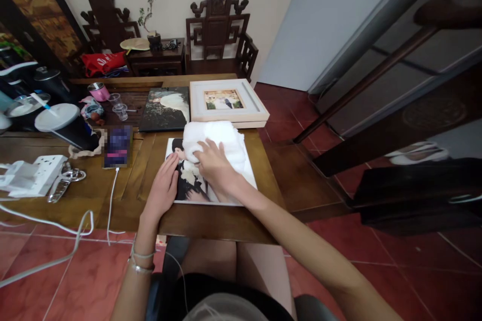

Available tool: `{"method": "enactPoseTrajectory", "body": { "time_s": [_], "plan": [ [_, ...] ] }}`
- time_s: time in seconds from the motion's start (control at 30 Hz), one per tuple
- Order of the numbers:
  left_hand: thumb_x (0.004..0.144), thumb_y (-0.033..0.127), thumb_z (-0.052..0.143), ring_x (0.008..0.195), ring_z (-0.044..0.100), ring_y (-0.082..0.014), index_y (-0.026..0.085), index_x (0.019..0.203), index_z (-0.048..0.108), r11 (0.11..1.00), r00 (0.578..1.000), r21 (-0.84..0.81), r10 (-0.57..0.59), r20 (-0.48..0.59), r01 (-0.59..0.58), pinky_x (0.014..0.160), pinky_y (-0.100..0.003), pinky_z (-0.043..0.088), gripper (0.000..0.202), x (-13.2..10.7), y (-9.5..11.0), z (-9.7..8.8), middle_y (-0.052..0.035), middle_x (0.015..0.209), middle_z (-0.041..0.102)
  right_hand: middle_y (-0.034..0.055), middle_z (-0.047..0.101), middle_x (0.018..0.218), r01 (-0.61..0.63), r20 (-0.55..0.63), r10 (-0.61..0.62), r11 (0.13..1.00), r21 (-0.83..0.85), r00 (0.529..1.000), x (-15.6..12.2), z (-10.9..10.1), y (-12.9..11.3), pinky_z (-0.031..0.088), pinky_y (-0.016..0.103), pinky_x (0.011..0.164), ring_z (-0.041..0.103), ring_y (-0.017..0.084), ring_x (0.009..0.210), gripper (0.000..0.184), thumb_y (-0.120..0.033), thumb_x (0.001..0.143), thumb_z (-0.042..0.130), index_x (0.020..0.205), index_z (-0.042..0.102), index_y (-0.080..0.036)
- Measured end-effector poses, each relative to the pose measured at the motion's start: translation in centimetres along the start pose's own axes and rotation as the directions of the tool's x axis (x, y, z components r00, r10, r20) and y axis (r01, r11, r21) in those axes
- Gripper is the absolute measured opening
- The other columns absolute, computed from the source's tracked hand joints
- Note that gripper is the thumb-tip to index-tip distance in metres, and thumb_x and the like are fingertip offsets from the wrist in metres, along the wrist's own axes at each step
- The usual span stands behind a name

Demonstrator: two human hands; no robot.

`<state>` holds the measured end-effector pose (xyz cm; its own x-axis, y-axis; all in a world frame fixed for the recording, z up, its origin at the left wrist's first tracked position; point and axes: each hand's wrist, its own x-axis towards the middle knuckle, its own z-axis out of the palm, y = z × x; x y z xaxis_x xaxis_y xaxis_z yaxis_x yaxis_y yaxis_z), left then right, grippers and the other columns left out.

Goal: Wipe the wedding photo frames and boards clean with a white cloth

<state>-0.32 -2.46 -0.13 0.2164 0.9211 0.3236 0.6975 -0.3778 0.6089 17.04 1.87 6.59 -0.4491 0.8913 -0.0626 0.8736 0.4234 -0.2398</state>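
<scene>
A photo print or panel (188,173) lies flat near the front edge of the wooden table (226,220). It shows people and pale flowers against dark clothing. My left hand (164,185) rests on its left edge with the fingers stretched out flat. A folded white towel (214,133) covers the upper right part of the picture. My right hand (214,163) grips the towel's lower left part and presses it on the picture, fingers bent into the cloth.
Behind the towel lie a dark picture panel (165,108) and white framed pictures (228,98). To the left are a phone (117,148) on a cable, a hair clip (62,183), a power strip (47,173) and a lidded black cup (68,125). Wooden chairs (218,25) stand behind.
</scene>
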Motion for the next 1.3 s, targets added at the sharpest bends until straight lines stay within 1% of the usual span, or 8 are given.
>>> {"method": "enactPoseTrajectory", "body": {
  "time_s": [0.17, 0.33, 0.5, 0.67, 0.83, 1.0, 1.17, 1.3],
  "plan": [
    [0.098, 0.025, 0.033, 0.141, 0.030, -0.0196, 0.022, 0.142, 0.038, 1.000, 1.000, -0.015, 0.020, -0.017, -0.021, 0.117, -0.048, 0.024, 0.045, 0.0, 0.3, 0.0, -0.0087, 0.150, 0.038, 0.0115, 0.047, 0.139, 0.164, -0.043, -0.161, 0.984, 0.073, 0.986, -7.5, 3.3, -0.3, 0.020, 0.062, 0.107, 0.029, 0.037, 0.133, 0.032, -0.005, 0.074, 0.049, 0.094, 0.069, -0.020],
    [0.098, 0.024, 0.033, 0.141, 0.030, -0.0205, 0.020, 0.142, 0.040, 1.000, 1.000, -0.001, 0.012, -0.009, -0.012, 0.117, -0.046, 0.024, 0.045, 0.0, 0.6, -0.1, -0.0099, 0.150, 0.039, 0.0091, 0.058, 0.124, 0.223, 0.050, -0.246, 0.933, 0.282, 0.968, -14.1, 0.3, 1.1, 0.037, 0.044, 0.104, 0.045, 0.025, 0.125, 0.036, 0.001, 0.063, 0.043, 0.083, 0.064, -0.020],
    [0.098, 0.025, 0.033, 0.141, 0.030, -0.0199, 0.019, 0.141, 0.040, 1.000, 1.000, 0.004, 0.007, -0.005, -0.007, 0.117, -0.046, 0.025, 0.044, -0.1, 0.4, 0.0, -0.0097, 0.149, 0.039, 0.0151, 0.062, 0.108, -0.027, 0.066, 0.018, 0.989, 0.147, 0.998, -11.2, -3.3, 2.4, 0.048, 0.039, 0.087, 0.057, 0.027, 0.107, 0.033, 0.001, 0.073, 0.037, 0.081, 0.065, -0.015],
    [0.099, 0.031, 0.031, 0.140, 0.032, -0.0198, 0.019, 0.141, 0.041, 0.999, 1.000, -0.047, -0.020, -0.008, 0.019, 0.117, -0.045, 0.024, 0.045, 0.0, 0.5, -0.1, -0.0090, 0.150, 0.039, 0.0182, 0.052, 0.133, -0.066, 0.018, 0.066, 0.998, 0.003, 0.998, -6.0, -2.2, -0.6, 0.034, 0.060, 0.101, 0.037, 0.040, 0.130, 0.032, -0.006, 0.081, 0.046, 0.101, 0.070, -0.013],
    [0.100, 0.038, 0.022, 0.138, 0.037, -0.0192, 0.021, 0.140, 0.043, 0.987, 0.980, -0.163, -0.022, -0.198, -0.011, 0.116, -0.042, 0.027, 0.048, -0.2, 1.3, -0.8, -0.0063, 0.146, 0.044, 0.0102, 0.046, 0.143, 0.207, -0.042, -0.206, 0.977, 0.044, 0.978, -5.7, 2.5, -3.2, 0.018, 0.066, 0.108, 0.028, 0.038, 0.136, 0.027, -0.015, 0.082, 0.052, 0.097, 0.073, -0.022],
    [0.100, 0.040, 0.018, 0.138, 0.037, -0.0201, 0.022, 0.141, 0.043, 0.990, 0.979, -0.132, 0.011, -0.205, -0.039, 0.116, -0.042, 0.029, 0.051, -0.4, 1.1, -0.9, -0.0060, 0.148, 0.042, 0.0077, 0.050, 0.140, 0.453, -0.082, -0.446, 0.877, 0.158, 0.891, -9.6, 4.4, -1.2, 0.013, 0.061, 0.113, 0.027, 0.032, 0.138, 0.029, -0.006, 0.069, 0.051, 0.086, 0.070, -0.020],
    [0.097, 0.036, 0.038, 0.136, 0.040, -0.0206, 0.019, 0.138, 0.047, 0.999, 0.996, -0.044, -0.031, -0.089, 0.027, 0.115, -0.043, 0.031, 0.045, -0.1, 0.7, -0.3, -0.0081, 0.146, 0.045, 0.0162, 0.057, 0.129, 0.208, -0.029, -0.206, 0.965, 0.158, 0.978, -11.9, 0.9, 1.7, 0.033, 0.048, 0.105, 0.044, 0.028, 0.127, 0.034, -0.002, 0.063, 0.043, 0.085, 0.066, -0.016],
    [0.095, 0.031, 0.044, 0.136, 0.040, -0.0215, 0.019, 0.135, 0.051, 1.000, 0.997, -0.018, -0.018, -0.071, 0.017, 0.115, -0.046, 0.031, 0.042, 0.2, 0.5, 0.0, -0.0094, 0.143, 0.048, 0.0178, 0.064, 0.107, -0.024, -0.029, 0.026, 0.998, 0.065, 0.999, -9.0, -2.2, 2.9, 0.044, 0.034, 0.083, 0.059, 0.026, 0.101, 0.031, -0.001, 0.068, 0.039, 0.082, 0.063, -0.014]
  ]
}}
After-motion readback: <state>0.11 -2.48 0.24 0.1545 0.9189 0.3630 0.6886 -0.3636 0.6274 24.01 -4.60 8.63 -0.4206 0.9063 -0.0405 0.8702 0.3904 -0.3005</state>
